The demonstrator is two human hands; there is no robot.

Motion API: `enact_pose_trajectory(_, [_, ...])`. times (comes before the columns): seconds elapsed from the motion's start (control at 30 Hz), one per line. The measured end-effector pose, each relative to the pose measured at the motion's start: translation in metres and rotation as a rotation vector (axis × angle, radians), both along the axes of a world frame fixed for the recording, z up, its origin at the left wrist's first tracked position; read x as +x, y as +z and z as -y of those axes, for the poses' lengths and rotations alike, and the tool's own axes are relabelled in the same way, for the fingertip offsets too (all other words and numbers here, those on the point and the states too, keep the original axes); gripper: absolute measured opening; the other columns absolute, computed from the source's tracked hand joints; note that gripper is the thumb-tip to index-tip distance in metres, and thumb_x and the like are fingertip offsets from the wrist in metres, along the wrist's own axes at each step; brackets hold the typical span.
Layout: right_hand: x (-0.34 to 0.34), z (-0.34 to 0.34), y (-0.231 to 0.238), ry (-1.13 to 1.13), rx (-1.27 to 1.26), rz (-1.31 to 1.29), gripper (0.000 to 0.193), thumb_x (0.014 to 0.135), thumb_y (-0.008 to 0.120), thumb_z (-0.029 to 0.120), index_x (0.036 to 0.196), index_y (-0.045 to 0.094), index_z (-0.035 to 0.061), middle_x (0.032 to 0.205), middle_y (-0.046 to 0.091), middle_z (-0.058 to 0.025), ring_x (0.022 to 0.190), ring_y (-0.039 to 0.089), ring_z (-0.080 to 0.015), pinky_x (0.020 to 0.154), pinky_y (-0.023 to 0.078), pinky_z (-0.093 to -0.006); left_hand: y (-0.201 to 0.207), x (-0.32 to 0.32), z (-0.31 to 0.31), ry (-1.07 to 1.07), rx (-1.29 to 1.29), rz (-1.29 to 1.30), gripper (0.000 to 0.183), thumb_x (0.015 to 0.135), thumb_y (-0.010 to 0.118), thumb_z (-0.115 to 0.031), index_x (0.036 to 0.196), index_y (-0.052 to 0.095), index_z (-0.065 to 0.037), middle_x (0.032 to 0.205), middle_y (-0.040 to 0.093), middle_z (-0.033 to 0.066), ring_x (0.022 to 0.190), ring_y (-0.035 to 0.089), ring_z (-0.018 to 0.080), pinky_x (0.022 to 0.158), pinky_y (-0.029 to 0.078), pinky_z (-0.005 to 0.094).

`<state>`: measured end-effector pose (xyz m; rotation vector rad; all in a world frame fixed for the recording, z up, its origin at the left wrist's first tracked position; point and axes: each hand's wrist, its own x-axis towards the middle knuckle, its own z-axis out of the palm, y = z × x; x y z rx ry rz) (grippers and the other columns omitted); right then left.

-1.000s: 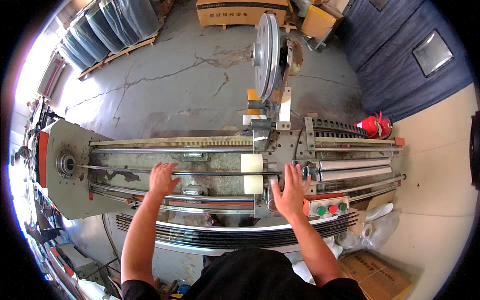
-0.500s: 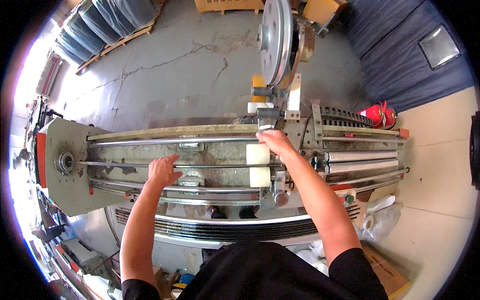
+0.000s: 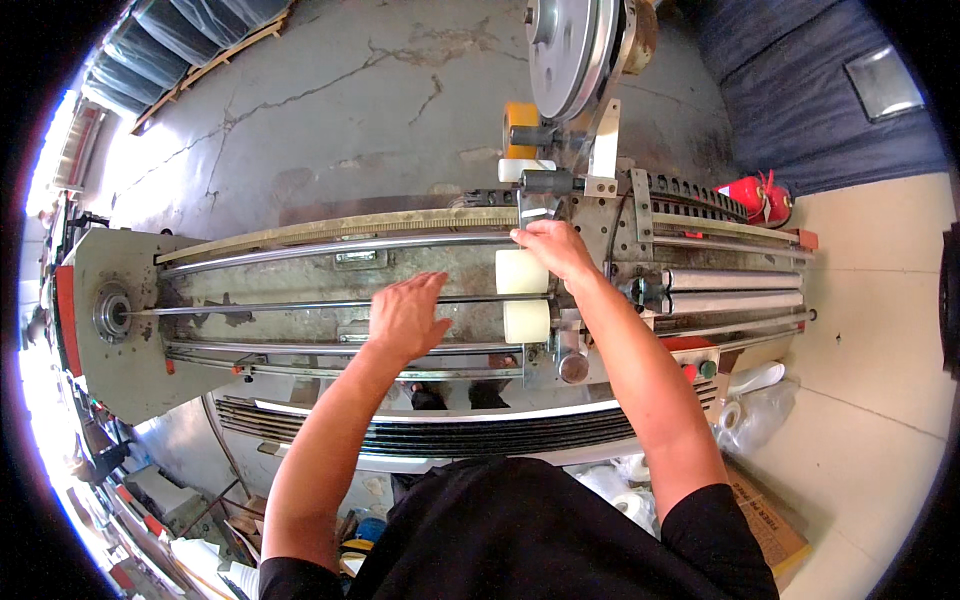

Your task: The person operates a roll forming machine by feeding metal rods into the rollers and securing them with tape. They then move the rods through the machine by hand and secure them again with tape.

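Note:
A long thin metal rod (image 3: 240, 309) runs across the machine bed and passes between two cream-white rollers (image 3: 524, 322). Over the rod, left of the rollers, hovers my left hand (image 3: 408, 315), palm down with fingers stretched and thumb apart; nothing shows in it. My right hand (image 3: 560, 250) is at the far end of the upper roller, beside a shiny plate (image 3: 536, 208) on the carriage. Its thumb and fingertips are pinched together there, and what they hold is too small to make out. A metal knob (image 3: 573, 368) sits on the carriage's near side.
Rails (image 3: 330, 258) flank the rod, ending left at a grey-green housing (image 3: 130, 300) with a round chuck. Beyond the carriage stands a large grey wheel (image 3: 570, 55). Red and green buttons (image 3: 707, 369) are near my right forearm. Fire extinguishers (image 3: 765, 198) stand at right.
My left hand has moved right along the rod, closer to the rollers. My right hand stays by the upper roller. The whole view has shifted slightly, with the machine now higher in it.

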<state>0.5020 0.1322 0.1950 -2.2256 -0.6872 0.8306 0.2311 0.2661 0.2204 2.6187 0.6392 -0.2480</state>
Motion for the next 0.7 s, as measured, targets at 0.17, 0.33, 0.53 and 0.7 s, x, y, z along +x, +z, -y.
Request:
enact_pose_trajectory(0.17, [0.001,-0.007,-0.01,0.005,-0.077,0.036,0.054,0.096,0.082,0.043,0.124,0.079,-0.0026,0.114,0.082,-0.0138,0.105,0.075,-0.0216,0.097,0.057,-0.0365,0.005,0.03,0.029,-0.084,-0.052,-0.009,0.072,0.089,0.084,-0.031,0.15,0.054,-0.009,0.143,0.067,0.0171,0.132,0.066,0.0359,0.11,0.053,0.0476])
enact_pose_trajectory(0.33, [0.0,-0.002,-0.016,-0.143,0.08,0.031,0.042,0.099,0.078,0.041,0.102,0.078,-0.0002,0.09,0.081,-0.0109,0.082,0.077,-0.0203,0.076,0.058,-0.038,0.0,0.048,0.047,-0.123,-0.062,0.076,0.058,0.084,0.087,-0.022,0.13,0.057,-0.004,0.123,0.071,0.0158,0.122,0.069,0.0365,0.103,0.055,0.0479])
enact_pose_trajectory(0.53, [-0.029,0.014,0.055,-0.169,0.292,-0.038,0.029,0.109,0.068,0.028,0.107,0.077,0.0006,0.077,0.073,-0.0016,0.063,0.061,-0.0082,0.059,0.05,-0.0271,-0.01,0.045,0.048,-0.125,-0.032,0.142,0.055,0.08,0.088,-0.021,0.123,0.058,-0.004,0.119,0.071,0.0157,0.118,0.07,0.0373,0.102,0.054,0.0477])
enact_pose_trajectory(0.7, [-0.057,0.057,0.077,-0.345,0.36,-0.544,0.029,0.11,0.069,0.031,0.113,0.077,0.0037,0.078,0.063,0.0031,0.06,0.047,-0.0042,0.059,0.043,-0.0233,-0.008,0.046,0.051,-0.144,-0.017,0.143,0.057,0.081,0.089,-0.024,0.124,0.057,-0.005,0.12,0.071,0.0156,0.12,0.069,0.0364,0.104,0.053,0.0475])
